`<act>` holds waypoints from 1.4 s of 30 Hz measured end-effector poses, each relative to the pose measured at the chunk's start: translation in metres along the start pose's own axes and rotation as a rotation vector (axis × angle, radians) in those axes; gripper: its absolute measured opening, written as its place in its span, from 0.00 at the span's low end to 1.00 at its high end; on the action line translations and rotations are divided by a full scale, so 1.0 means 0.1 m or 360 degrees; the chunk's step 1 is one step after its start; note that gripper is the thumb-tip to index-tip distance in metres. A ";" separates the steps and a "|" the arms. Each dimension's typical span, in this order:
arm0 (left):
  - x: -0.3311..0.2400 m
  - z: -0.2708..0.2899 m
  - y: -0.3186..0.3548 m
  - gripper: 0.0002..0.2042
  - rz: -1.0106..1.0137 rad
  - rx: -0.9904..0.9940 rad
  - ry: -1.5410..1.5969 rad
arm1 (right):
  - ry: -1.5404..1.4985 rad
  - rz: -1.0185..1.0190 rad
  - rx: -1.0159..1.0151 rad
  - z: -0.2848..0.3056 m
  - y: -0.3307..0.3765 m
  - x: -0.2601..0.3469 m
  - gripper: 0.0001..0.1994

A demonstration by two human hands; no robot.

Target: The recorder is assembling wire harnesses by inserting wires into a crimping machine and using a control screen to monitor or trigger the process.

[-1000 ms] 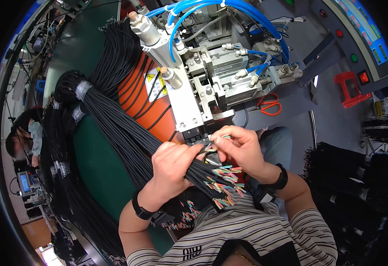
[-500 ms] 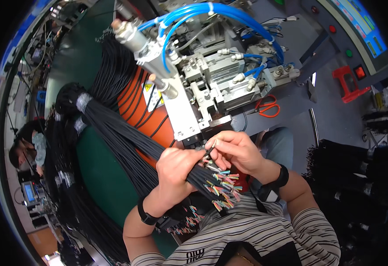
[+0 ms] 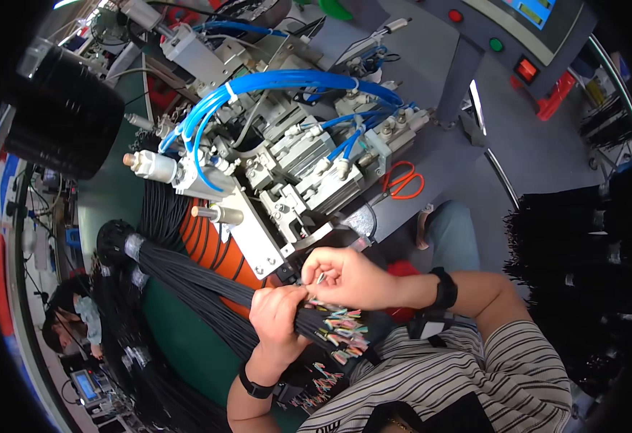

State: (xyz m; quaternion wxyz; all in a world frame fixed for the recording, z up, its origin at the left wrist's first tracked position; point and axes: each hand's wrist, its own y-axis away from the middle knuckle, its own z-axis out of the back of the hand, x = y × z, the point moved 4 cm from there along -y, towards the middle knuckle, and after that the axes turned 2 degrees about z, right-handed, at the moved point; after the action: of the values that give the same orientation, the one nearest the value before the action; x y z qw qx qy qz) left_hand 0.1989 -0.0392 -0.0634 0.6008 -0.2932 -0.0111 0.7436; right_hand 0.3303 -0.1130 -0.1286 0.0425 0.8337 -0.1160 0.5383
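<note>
Gripping with the left hand (image 3: 276, 315) a thick bundle of black round-jacketed cables (image 3: 193, 273), fingers wrapped round it just behind the multicoloured wire ends (image 3: 346, 333). Pinching with the right hand (image 3: 341, 280), fingertips bunched on what looks like a small pale wire tip (image 3: 321, 278); too small to tell exactly. Tips right beside the left thumb.

Bundle: slantwise over the green worktop (image 3: 179, 339), from near its left edge toward its near edge, strapped with a clear plastic tape band (image 3: 134, 247) by the looped end. Just beyond the hands: silver metal machine (image 3: 247, 234) with blue air hoses (image 3: 280, 79). Off right: orange-handled scissors (image 3: 404, 179) on a grey bench (image 3: 438, 153), close to its near edge.

Handling, best guess: heavy as a lot, bendy but springy, prone to fanning out past the tape. Coloured ends thin, soft, easily kinked. Best held by the jackets, just behind the ends.
</note>
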 end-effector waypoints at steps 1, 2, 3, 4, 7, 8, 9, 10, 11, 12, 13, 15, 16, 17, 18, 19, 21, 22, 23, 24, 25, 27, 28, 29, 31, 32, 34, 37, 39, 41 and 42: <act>-0.01 0.02 -0.02 0.18 0.0030 0.0002 0.0025 | 0.0032 0.0008 -0.0021 -0.01 0.02 0.06 0.08; -0.01 0.02 -0.05 0.17 0.0057 -0.0014 0.0045 | 0.0258 0.0098 -0.0015 0.00 0.03 0.18 0.08; -0.02 0.05 -0.05 0.17 0.0026 -0.0054 0.0074 | 0.0496 0.0185 -0.0010 0.02 0.04 0.32 0.09; -0.01 0.07 -0.04 0.17 0.0051 -0.0041 0.0065 | 0.0754 0.0268 -0.0005 0.08 0.04 0.45 0.11; 0.00 0.12 -0.01 0.16 0.0035 -0.0055 0.0107 | 0.2082 0.1337 -0.0425 0.54 0.12 1.34 0.12; 0.01 0.13 0.03 0.16 0.0056 -0.0014 0.0080 | 0.2484 0.1564 -0.0574 0.68 0.15 1.71 0.12; 0.01 0.16 0.04 0.16 0.0041 -0.0069 0.0120 | 0.2818 0.1563 -0.0580 0.84 0.14 2.03 0.13; 0.02 0.16 0.04 0.15 0.0053 -0.0050 0.0139 | 0.3126 0.1549 -0.0670 0.90 0.13 2.36 0.13; 0.02 0.17 0.04 0.13 0.0059 -0.0022 0.0164 | 0.3438 0.1521 -0.0774 0.87 0.14 2.68 0.14; 0.03 0.15 0.04 0.12 0.0054 0.0013 0.0191 | 0.3504 0.1526 -0.0756 0.88 0.18 2.91 0.14; 0.05 0.14 0.04 0.12 0.0034 -0.0021 0.0231 | 0.3819 0.1350 -0.0747 0.90 0.19 3.08 0.14; 0.08 0.11 0.09 0.13 0.0032 -0.0025 0.0143 | 0.4137 0.1161 -0.0719 0.92 0.14 3.26 0.15; 0.09 0.11 0.09 0.13 0.0036 -0.0022 0.0091 | 0.4205 0.1110 -0.0683 0.96 0.10 3.29 0.14; 0.09 0.11 0.09 0.13 0.0035 -0.0037 0.0107 | 0.4270 0.1054 -0.0650 1.00 0.06 3.31 0.14; 0.08 0.13 0.08 0.15 -0.0003 -0.0047 0.0127 | 0.4329 0.0997 -0.0619 1.04 0.02 3.33 0.14; 0.06 0.14 0.08 0.17 -0.0039 -0.0056 0.0145 | 0.4342 0.1000 -0.0608 1.07 -0.01 3.35 0.14; 0.05 0.16 0.06 0.19 -0.0075 -0.0074 0.0166 | 0.4539 0.0836 -0.0572 1.16 -0.08 3.38 0.13; 0.04 0.15 0.05 0.19 -0.0063 -0.0080 0.0169 | 0.4631 0.0749 -0.0548 1.20 -0.12 3.37 0.13; 0.03 0.15 0.05 0.18 -0.0051 -0.0088 0.0172 | 0.4639 0.0754 -0.0536 1.20 -0.14 3.36 0.13; 0.03 0.15 0.04 0.18 -0.0040 -0.0098 0.0175 | 0.4574 0.0744 -0.0545 1.19 -0.14 3.35 0.13; 0.02 0.14 0.03 0.18 -0.0035 -0.0110 0.0183 | 0.4511 0.0736 -0.0554 1.17 -0.14 3.34 0.13; 0.01 0.16 0.02 0.18 -0.0034 -0.0156 0.0218 | 0.4452 0.0736 -0.0551 1.15 -0.16 3.28 0.13; 0.00 0.17 0.02 0.18 -0.0033 -0.0177 0.0232 | 0.4437 0.0757 -0.0525 1.15 -0.17 3.21 0.13; 0.00 0.18 0.03 0.18 -0.0027 -0.0187 0.0235 | 0.4423 0.0779 -0.0498 1.14 -0.20 3.15 0.14; 0.01 0.18 0.03 0.15 -0.0007 -0.0168 0.0234 | 0.4410 0.0803 -0.0468 1.17 -0.25 3.10 0.14; 0.01 0.18 0.04 0.13 0.0001 -0.0153 0.0232 | 0.4451 0.0779 -0.0446 1.20 -0.29 3.08 0.14; 0.05 0.16 0.09 0.14 0.0008 -0.0134 0.0247 | 0.4532 0.0734 -0.0399 1.23 -0.36 3.08 0.13; 0.09 0.14 0.16 0.15 0.0034 -0.0075 0.0266 | 0.4618 0.0588 -0.0376 1.22 -0.48 3.07 0.13; 0.06 0.17 0.14 0.17 0.0011 -0.0056 0.0260 | 0.4639 0.0527 -0.0342 1.13 -0.53 2.98 0.13; 0.07 0.17 0.12 0.17 0.0059 -0.0021 0.0232 | 0.3882 0.1024 -0.0317 0.83 -0.47 2.76 0.12; 0.09 0.15 0.13 0.17 0.0059 -0.0038 0.0249 | 0.3455 0.1205 -0.0289 0.72 -0.44 2.56 0.12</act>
State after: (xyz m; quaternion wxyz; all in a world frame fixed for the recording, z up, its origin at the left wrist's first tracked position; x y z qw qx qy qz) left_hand 0.1792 -0.0293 -0.0594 0.5825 -0.3577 0.0324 0.7292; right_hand 0.5052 -0.1224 0.0760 0.0155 -0.1628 -0.2994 0.9400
